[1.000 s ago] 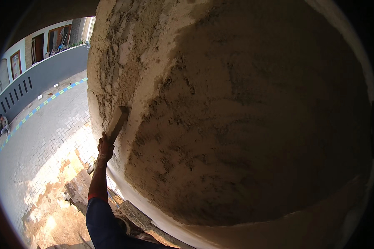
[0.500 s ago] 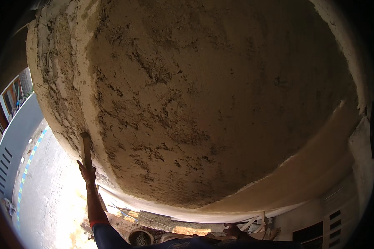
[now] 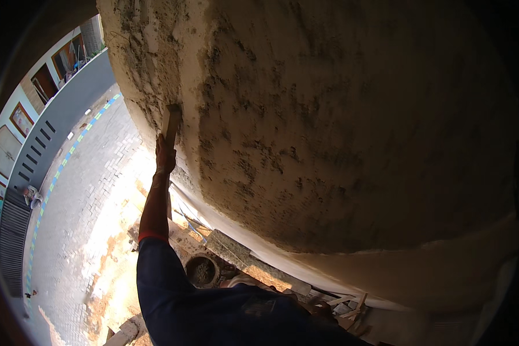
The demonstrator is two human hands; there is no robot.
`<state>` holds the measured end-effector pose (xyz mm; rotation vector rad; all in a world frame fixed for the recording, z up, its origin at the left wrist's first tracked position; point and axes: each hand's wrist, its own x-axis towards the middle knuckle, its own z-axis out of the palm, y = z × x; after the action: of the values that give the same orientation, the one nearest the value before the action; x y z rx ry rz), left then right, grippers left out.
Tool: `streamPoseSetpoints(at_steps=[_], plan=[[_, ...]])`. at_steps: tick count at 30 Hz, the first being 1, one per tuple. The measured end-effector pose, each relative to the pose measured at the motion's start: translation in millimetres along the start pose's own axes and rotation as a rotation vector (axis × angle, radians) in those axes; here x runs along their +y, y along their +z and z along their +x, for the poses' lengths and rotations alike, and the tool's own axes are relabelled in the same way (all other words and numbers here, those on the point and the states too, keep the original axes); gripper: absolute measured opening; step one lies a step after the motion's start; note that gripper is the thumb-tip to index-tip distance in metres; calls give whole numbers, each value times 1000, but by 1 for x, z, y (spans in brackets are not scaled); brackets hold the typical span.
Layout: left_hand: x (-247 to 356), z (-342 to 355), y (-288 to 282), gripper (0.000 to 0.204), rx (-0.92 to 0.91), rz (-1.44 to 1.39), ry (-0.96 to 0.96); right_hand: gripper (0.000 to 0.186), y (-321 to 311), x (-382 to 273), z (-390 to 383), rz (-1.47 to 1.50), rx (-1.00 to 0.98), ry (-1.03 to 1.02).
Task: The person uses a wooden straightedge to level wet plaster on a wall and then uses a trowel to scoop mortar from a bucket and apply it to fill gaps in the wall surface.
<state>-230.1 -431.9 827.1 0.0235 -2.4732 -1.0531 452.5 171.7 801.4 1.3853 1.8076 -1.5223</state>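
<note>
One straight-edged bar [image 3: 171,119] (wood or metal, too dim to tell) points up out of the left hand [image 3: 165,158] in the head view, the fingers wrapped around its lower end. Held at that end, it probably leaves most of its length free to lie along the plastered wall [image 3: 282,150], which it appears to meet just above the grip. Rough, pitted plaster runs above and right of the grip; the paved street [image 3: 92,167] lies to its left. Below the grip sits a round tub [image 3: 202,270] with grey contents, perhaps set there to be within reach. The right hand seems a dark shape [image 3: 322,311] far below and right; whether it is closed, I cannot tell.
</note>
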Motion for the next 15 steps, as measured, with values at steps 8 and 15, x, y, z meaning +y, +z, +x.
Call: streamPoseSetpoints(at_steps=[8, 15], plan=[[26, -14, -1, 98, -65, -123, -67, 47, -15, -5, 37, -232, 49, -352], [1, -156, 26, 64, 89, -34, -349, 44, 20, -76, -9, -240, 123, -267]])
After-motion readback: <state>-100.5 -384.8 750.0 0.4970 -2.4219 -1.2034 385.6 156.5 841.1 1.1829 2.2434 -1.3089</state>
